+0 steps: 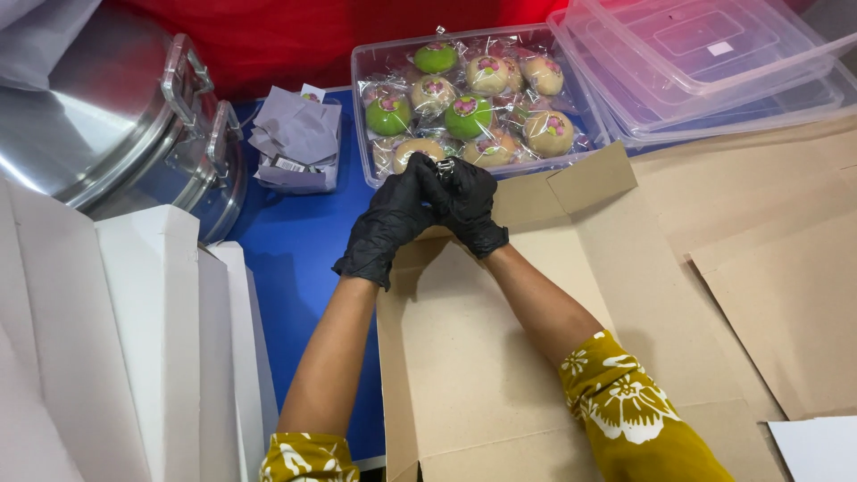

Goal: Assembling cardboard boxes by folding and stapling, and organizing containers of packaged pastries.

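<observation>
Nearest you, your yellow flower-print sleeves (pixel 625 411) frame a flat brown cardboard box (pixel 500 375) lying open on the blue table (pixel 295 259). On your left stand white folded boxes (pixel 152 339), upright and stacked side by side. Further out, both your hands in black gloves meet over the box's far flap: your left hand (pixel 388 223) and your right hand (pixel 473 207) press together, fingers bunched. Each grip is closed on a small clear-wrapped item (pixel 444 166) pinched between the fingertips; what it is, you can't tell from here. Just beyond your knuckles sits a clear plastic tub (pixel 366 67) packed with round wrapped sweets (pixel 469 116), some green, some cream, each topped with a pink flower. Left of the tub lies a crumpled pile of pale paper (pixel 299 138), and further left a big steel pot (pixel 107 125) with its lid clamped. Far right, empty clear containers (pixel 705 54) are stacked.
</observation>
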